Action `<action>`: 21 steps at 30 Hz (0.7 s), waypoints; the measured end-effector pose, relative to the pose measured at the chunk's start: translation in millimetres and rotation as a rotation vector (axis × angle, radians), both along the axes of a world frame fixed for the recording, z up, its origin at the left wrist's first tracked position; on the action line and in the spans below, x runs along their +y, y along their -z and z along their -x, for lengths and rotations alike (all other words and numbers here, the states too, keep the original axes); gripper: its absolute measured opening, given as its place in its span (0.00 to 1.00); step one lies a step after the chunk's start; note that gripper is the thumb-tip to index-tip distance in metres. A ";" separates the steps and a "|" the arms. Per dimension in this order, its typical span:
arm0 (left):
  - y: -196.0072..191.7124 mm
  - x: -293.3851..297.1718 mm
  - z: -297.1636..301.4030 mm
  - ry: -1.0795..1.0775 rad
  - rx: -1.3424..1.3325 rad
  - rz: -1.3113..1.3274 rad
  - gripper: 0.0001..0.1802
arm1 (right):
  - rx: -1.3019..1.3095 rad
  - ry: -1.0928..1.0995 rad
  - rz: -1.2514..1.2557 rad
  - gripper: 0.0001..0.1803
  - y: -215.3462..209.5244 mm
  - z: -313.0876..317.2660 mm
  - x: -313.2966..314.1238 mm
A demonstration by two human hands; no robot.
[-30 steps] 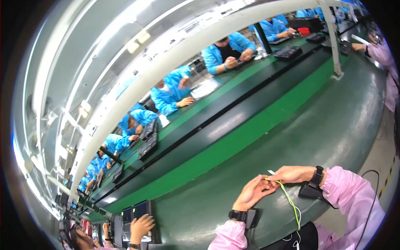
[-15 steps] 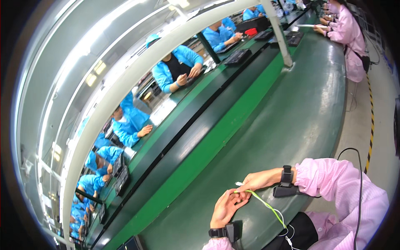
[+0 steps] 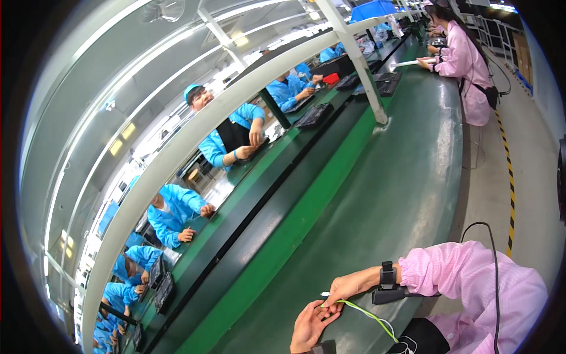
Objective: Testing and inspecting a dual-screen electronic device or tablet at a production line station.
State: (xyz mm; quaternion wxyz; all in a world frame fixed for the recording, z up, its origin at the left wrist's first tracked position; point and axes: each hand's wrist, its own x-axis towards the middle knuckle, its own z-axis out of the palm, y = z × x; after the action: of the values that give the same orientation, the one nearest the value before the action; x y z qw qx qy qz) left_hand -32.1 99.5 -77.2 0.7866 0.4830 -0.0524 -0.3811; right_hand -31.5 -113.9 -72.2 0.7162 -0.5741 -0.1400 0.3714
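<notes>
A thin green-and-white cable (image 3: 368,314) runs from my hands down toward my lap, where white strands loop over dark clothing. My right hand (image 3: 349,287) pinches it close to the small white plug (image 3: 325,294), which pokes out past the fingers. Right beside it, my left hand (image 3: 311,325) is turned palm up, its fingertips closed on a short green piece of the same cable. Both hands are just above the green bench. The exact grip between the fingertips is partly hidden.
The green bench (image 3: 407,171) curves away along a dark conveyor strip (image 3: 259,206). A pale metal post (image 3: 356,56) rises from it. Across the line, people in blue work on black panels (image 3: 165,292); a person in pink (image 3: 466,65) stands far right. A black cord (image 3: 496,283) hangs by my right sleeve.
My view has tilted up and shifted, so the hands appear lower and farther left. Both remain together on the cable. The nearest blue-clad workers' hands have moved slightly.
</notes>
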 end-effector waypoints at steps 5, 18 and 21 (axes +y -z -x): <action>-8.3 -5.5 2.9 0.011 -0.016 -0.030 0.21 | -0.007 -0.028 0.087 0.18 -0.4 -1.6 -0.4; -6.2 10.7 7.6 0.005 -0.068 -0.010 0.16 | 0.017 0.041 0.146 0.16 0.7 5.0 8.1; -58.4 -1.3 22.9 -0.031 -0.332 -0.096 0.17 | 0.041 0.039 0.167 0.17 -3.5 2.6 5.0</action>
State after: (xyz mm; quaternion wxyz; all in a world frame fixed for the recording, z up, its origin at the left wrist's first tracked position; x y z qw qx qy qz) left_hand -54.9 98.3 -18.8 0.7490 0.5770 -0.1561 -0.2859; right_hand -34.1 -108.9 -68.7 0.6757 -0.6266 -0.0828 0.3793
